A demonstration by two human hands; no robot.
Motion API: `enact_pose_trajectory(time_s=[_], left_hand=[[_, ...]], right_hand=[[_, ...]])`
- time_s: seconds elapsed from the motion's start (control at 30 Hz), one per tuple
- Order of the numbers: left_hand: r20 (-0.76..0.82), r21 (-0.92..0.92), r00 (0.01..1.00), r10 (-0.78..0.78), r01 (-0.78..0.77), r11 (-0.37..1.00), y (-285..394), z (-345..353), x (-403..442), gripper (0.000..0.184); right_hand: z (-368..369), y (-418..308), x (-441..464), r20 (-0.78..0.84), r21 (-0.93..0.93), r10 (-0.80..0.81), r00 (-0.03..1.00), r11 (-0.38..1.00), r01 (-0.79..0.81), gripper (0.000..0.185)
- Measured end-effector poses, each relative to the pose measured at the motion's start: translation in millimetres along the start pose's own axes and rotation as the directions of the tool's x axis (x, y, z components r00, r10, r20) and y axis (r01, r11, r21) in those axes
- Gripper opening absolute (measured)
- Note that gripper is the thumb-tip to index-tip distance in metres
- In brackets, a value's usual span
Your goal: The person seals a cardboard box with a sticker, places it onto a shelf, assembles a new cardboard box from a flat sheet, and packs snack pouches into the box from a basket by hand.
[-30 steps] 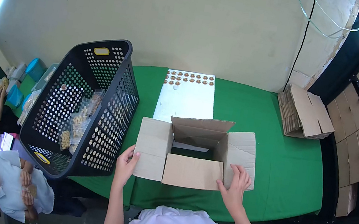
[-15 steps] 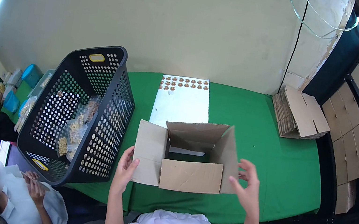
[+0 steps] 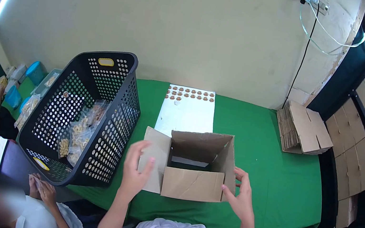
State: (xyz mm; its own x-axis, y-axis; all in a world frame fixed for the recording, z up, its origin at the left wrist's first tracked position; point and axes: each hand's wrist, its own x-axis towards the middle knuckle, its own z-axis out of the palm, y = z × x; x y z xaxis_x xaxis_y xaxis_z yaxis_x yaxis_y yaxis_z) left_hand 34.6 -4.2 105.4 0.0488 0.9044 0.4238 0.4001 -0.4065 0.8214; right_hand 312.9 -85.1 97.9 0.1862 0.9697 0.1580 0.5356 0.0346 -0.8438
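The box [image 3: 192,185] is plain brown; the bench cloth [image 3: 271,191] is solid green. The basket [image 3: 125,104] is black, patterned with rows of holes, its grips [image 3: 106,61] yellow. Brownish dots [image 3: 193,91] line a white sheet [image 3: 186,119].

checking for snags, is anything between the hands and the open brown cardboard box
Nothing visible stands between them: the left hand is at the left flap of the open brown cardboard box, the right hand at its right side.
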Motion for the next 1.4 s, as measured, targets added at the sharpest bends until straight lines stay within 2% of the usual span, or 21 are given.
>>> enact_pose_trajectory(time_s=[0.03, 0.1, 0.2, 0.27, 0.4, 0.5, 0.53, 0.63, 0.67, 0.8, 0.9, 0.93, 0.97, 1.07, 1.17, 1.3, 1.4], left_hand=[[0.125, 0.004, 0.988, 0.09, -0.091, 0.996, 4.0, 3.7, 11.6, 0.028], [0.367, -0.019, 0.894, 0.258, -0.27, 0.963, 7.6, 9.2, 35.5, 0.024], [0.495, 0.241, 0.841, 0.219, -0.375, 0.895, -21.2, 29.6, 70.1, 0.024], [0.498, 0.213, 0.832, 0.245, -0.391, 0.895, -39.2, 43.1, 81.8, 0.026], [0.506, 0.22, 0.82, 0.267, -0.423, 0.879, -64.4, 64.2, 96.1, 0.031], [0.553, 0.255, 0.81, 0.197, -0.389, 0.885, -63.2, 62.0, 97.3, 0.033], [0.527, 0.22, 0.826, 0.2, -0.361, 0.906, -62.5, 59.1, 97.6, 0.033], [0.429, 0.126, 0.885, 0.183, -0.259, 0.958, -62.6, 43.8, 93.3, 0.033], [0.381, 0.104, 0.91, 0.164, -0.218, 0.97, -63.4, 37.2, 88.4, 0.034], [0.224, 0.042, 0.969, 0.105, -0.117, 0.992, -69.1, 11.4, 64.8, 0.039], [0.17, -0.249, 0.966, -0.196, 0.235, 0.94, -64.6, 3.0, 39.3, 0.044], [0.199, -0.302, 0.953, -0.229, 0.282, 0.91, -65.9, -1.2, 32.5, 0.049], [0.203, -0.322, 0.95, -0.239, 0.295, 0.899, -64.8, -3.0, 25.4, 0.05], [0.221, -0.414, 0.929, -0.296, 0.365, 0.834, -58.1, -4.6, 3.5, 0.053], [0.242, -0.4, 0.912, -0.331, 0.405, 0.822, -54.5, -2.6, -13.4, 0.053], [0.263, -0.44, 0.913, -0.311, 0.401, 0.804, -39.6, -5.5, -23.2, 0.047], [0.143, -0.411, 0.95, -0.278, 0.312, 0.857, -35.2, -10.9, -24.9, 0.037]], right_hand=[[2.8, 5.2, -1.1, 0.005, 0.031, 0.02, 1.0, 0.999, -0.02, 0.055], [4.4, 4.5, -1.2, 0.002, 0.084, 0.053, 0.999, 0.995, -0.053, 0.06], [6.0, -3.9, -5.6, 0.016, 0.139, 0.071, 0.997, 0.988, -0.072, 0.064], [4.5, -3.6, -6.5, 0.068, 0.155, 0.034, 0.997, 0.987, -0.044, 0.065], [13.3, -3.6, -8.9, 0.129, 0.063, -0.036, 0.991, 0.998, 0.028, 0.062], [29.6, 14.1, -4.9, 0.22, -0.102, -0.103, 0.97, 0.987, 0.128, 0.057], [38.1, 18.5, -5.6, 0.244, -0.102, -0.129, 0.961, 0.982, 0.158, 0.049], [59.1, 29.7, -7.8, 0.316, -0.329, -0.137, 0.939, 0.912, 0.244, 0.041], [63.1, 31.8, -8.4, 0.257, -0.323, -0.224, 0.94, 0.897, 0.303, 0.032], [61.1, 45.1, 10.3, 0.224, -0.222, -0.19, 0.956, 0.945, 0.24, 0.025], [59.7, 50.0, 24.0, 0.167, -0.192, -0.238, 0.957, 0.944, 0.268, 0.026], [58.2, 49.7, 28.0, 0.171, -0.169, -0.244, 0.954, 0.947, 0.273, 0.029], [57.6, 47.9, 32.7, 0.178, -0.144, -0.251, 0.952, 0.95, 0.277, 0.033], [52.2, 23.3, 48.0, -0.001, -0.303, -0.34, 0.94, 0.896, 0.324, 0.041], [43.0, -1.7, 70.1, -0.106, -0.415, -0.461, 0.881, 0.826, 0.382, 0.044], [47.2, 4.9, 88.5, -0.017, -0.518, -0.508, 0.861, 0.741, 0.427, 0.038], [54.8, 2.6, 78.6, 0.035, -0.516, -0.475, 0.879, 0.745, 0.423, 0.027]])
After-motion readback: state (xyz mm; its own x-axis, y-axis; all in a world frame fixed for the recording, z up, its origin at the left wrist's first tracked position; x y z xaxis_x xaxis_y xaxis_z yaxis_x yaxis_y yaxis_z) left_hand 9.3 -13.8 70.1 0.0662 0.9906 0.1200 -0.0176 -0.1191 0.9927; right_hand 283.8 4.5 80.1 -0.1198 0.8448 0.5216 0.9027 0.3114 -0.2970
